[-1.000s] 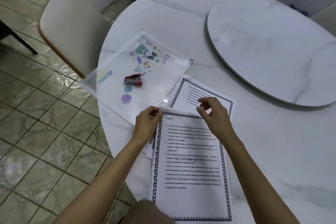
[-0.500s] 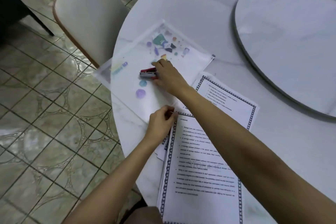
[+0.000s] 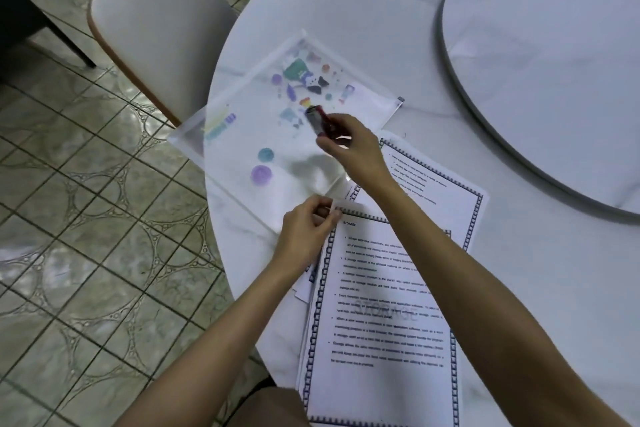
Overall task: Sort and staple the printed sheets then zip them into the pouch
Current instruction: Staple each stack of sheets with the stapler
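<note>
A stack of printed sheets (image 3: 377,315) with a dark patterned border lies at the table's near edge. My left hand (image 3: 304,236) pinches the stack's top left corner. A second bordered sheet (image 3: 440,198) lies behind it, partly under my right forearm. My right hand (image 3: 349,146) holds a small red stapler (image 3: 317,118) lifted above the clear zip pouch (image 3: 277,121), which lies flat with colourful stickers and overhangs the table's left edge. The pouch's zipper pull (image 3: 400,100) is at its far right corner.
The round white marble table (image 3: 519,288) carries a raised turntable (image 3: 554,62) at the back right. A pale padded chair (image 3: 156,21) stands at the table's left. Tiled floor (image 3: 86,253) lies to the left and below.
My right hand left the top of the sheets, reached to the pouch, took the stapler and lifted it off. My left hand stayed on the stack's corner. The view shifted left.
</note>
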Available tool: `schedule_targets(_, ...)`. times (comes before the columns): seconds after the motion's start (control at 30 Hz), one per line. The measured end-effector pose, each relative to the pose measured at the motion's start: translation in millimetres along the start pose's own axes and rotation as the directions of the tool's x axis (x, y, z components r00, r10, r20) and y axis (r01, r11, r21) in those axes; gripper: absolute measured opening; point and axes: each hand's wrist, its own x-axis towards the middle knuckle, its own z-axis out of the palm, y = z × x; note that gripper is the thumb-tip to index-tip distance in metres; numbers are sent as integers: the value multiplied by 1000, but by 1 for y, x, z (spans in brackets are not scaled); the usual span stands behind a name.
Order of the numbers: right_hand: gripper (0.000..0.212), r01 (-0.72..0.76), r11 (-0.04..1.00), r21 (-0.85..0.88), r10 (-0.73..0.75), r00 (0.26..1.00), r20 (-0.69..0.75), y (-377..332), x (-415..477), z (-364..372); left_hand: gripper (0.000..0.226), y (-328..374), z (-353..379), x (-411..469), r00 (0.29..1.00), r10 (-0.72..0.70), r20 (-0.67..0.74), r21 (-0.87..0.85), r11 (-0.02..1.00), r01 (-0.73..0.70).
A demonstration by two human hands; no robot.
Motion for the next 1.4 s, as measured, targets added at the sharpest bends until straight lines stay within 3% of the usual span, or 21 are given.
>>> schedule_targets(0.07,28,-68,962,265,86,995,-57,-3,-23,-19,9,3,2,-3,1000,25,-2,-27,999,-25)
schedule_targets(0.17,19,-68,804,590,124,991,-55,-3,-56,-45,8,10,7,-8,998,63,-16,-50,997,-63)
schedule_targets(0.27,39,-45,683,729,138,988,-69,-2,-89,-64,5,20,13,-13,995,104,-6,-75,992,-104)
schedule_targets(0.4,53,-30,720,693,157,980,-121,3,-131,-85,1,33,25,-24,983,181,26,-96,979,-178)
schedule_targets(0.57,37,-15,869,494,153,959,-239,4,-180,-112,4,57,43,-49,964,258,67,-154,957,-246)
schedule_targets(0.77,34,22,949,316,74,954,-290,-4,-223,-143,4,78,72,-84,922,349,169,-200,928,-315)
schedule_targets(1.03,35,-7,961,276,83,961,-265,0,-265,-171,8,94,114,-116,895,403,192,-263,900,-348)
schedule_targets(1.2,41,-58,959,277,137,951,-276,8,-289,-188,16,99,139,-137,885,433,172,-229,891,-391)
schedule_targets(1.4,37,-99,966,240,169,942,-289,14,-313,-209,11,103,166,-159,895,416,159,-210,900,-381)
